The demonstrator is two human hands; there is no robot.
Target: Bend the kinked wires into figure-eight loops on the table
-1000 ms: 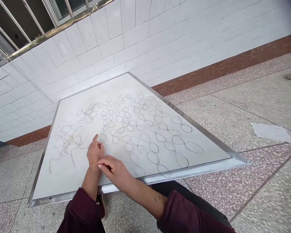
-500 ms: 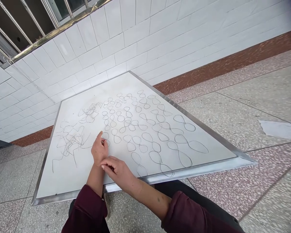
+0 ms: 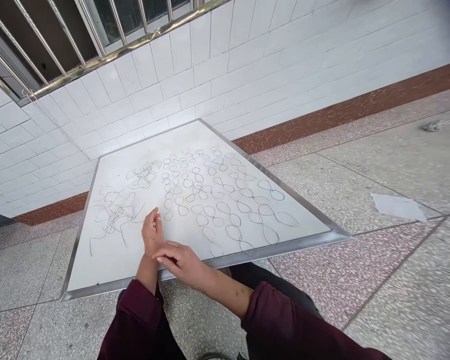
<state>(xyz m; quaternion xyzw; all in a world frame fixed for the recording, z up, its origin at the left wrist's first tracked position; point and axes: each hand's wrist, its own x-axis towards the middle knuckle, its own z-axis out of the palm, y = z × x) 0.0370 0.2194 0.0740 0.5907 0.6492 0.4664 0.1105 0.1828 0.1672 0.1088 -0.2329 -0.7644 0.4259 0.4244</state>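
Observation:
Above the front of a white metal-edged board (image 3: 180, 132), my left hand (image 3: 152, 233) is raised with its fingers loosely stretched out and nothing visible in it. My right hand (image 3: 183, 265) reaches across, its thumb and fingers closed against my left wrist. Just right of my left hand, thin dark wire-like strands twisted into figure-eights (image 3: 216, 215) lie in rough rows over the right part of the board. Loose tangled strands (image 3: 120, 215) are spread on the left, with a smaller tangle (image 3: 144, 172) behind them. My arms hide part of the board's front edge.
A white tiled wall (image 3: 172, 80) stands behind the board, with a barred window (image 3: 78, 35) at upper left. Speckled floor surrounds the board. On the right lie a white sheet (image 3: 397, 206) and a small greyish bundle (image 3: 436, 125).
The camera view has shifted, so the board appears smaller and the floor on the right shows more. Both hands keep nearly the same pose, the right still against the left wrist.

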